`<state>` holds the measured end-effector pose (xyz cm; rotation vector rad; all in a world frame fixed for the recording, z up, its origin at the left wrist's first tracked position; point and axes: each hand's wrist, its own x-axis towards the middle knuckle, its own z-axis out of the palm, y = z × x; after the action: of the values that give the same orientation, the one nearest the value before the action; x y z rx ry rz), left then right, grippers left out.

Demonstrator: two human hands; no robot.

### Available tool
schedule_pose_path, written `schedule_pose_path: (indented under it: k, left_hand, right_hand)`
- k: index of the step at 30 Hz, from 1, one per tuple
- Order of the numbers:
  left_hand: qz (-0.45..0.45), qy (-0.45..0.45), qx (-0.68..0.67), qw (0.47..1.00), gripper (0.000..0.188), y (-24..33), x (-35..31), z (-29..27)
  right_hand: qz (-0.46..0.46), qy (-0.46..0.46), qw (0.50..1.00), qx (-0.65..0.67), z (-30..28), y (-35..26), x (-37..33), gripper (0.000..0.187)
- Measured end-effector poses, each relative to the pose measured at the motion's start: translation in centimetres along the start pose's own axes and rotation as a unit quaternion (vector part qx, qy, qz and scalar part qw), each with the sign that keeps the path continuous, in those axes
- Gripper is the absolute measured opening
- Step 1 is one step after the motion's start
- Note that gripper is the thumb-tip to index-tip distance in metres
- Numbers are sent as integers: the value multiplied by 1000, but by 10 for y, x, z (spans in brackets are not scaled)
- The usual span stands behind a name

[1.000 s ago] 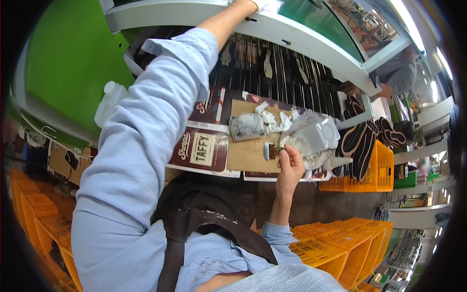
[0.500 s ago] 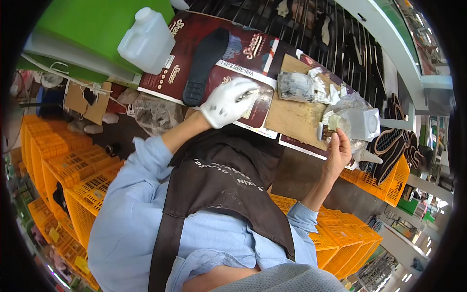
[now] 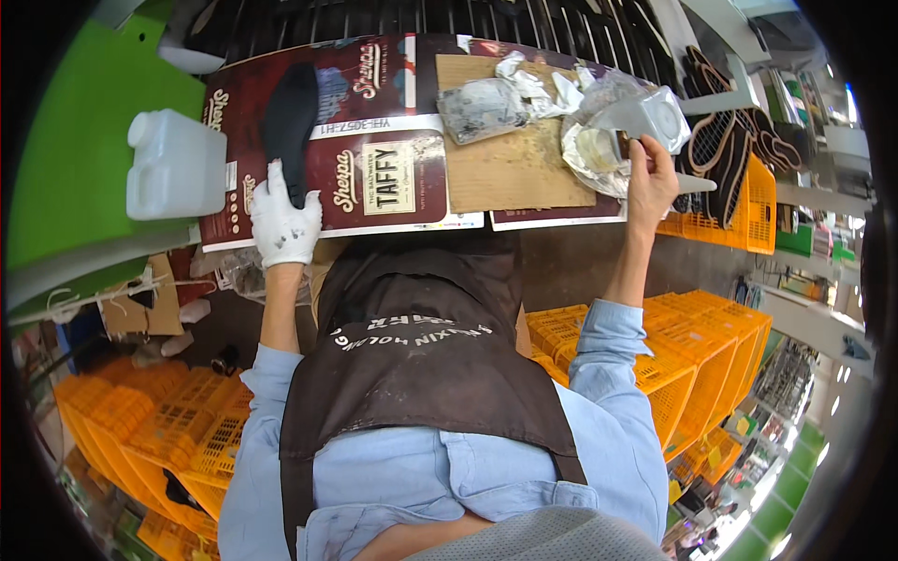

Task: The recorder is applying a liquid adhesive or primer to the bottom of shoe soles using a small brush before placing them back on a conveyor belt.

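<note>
A black shoe sole (image 3: pixel 291 107) lies lengthwise on the printed maroon board (image 3: pixel 365 103). My left hand (image 3: pixel 285 224), in a stained white glove, is at its near end, with index finger and thumb on either side of the sole. My bare right hand (image 3: pixel 652 182) is closed in a pinch at the right. Between its fingertips shows a small brown piece, too small to name. That piece is at the mouth of a cloudy clear plastic container (image 3: pixel 645 120) lying on its side in crumpled plastic wrapping.
A smeared, clear block-like item (image 3: pixel 482 110) and crumpled white paper (image 3: pixel 533 89) lie on brown cardboard (image 3: pixel 514 178). A white jug (image 3: pixel 178 164) stands at the left. Dark rollers (image 3: pixel 355 21) run behind. Orange crates (image 3: pixel 702 327) and patterned soles (image 3: pixel 725 140) are on the right.
My left hand has moved left from the middle of the board to the near end of the sole. My right hand stays pinched by the container; the whole view has turned.
</note>
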<state>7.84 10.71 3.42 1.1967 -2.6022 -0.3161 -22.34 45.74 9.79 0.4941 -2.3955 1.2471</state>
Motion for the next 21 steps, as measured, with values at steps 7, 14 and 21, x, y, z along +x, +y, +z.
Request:
schedule_pose_path:
  k: [7, 14, 21]
  left_hand:
    - [15, 11, 0, 1000, 72, 1, -1, 1]
    - [47, 0, -16, 999, 77, -3, -3, -9]
    - [20, -4, -50, 999, 71, -5, -4, -28]
  right_hand:
    - [-97, -20, 971, -218, 21, 8, -8, 16]
    - [-82, -42, 955, -281, 25, 9, -8, 16]
    - [-81, -61, 945, -312, 26, 15, -6, 17]
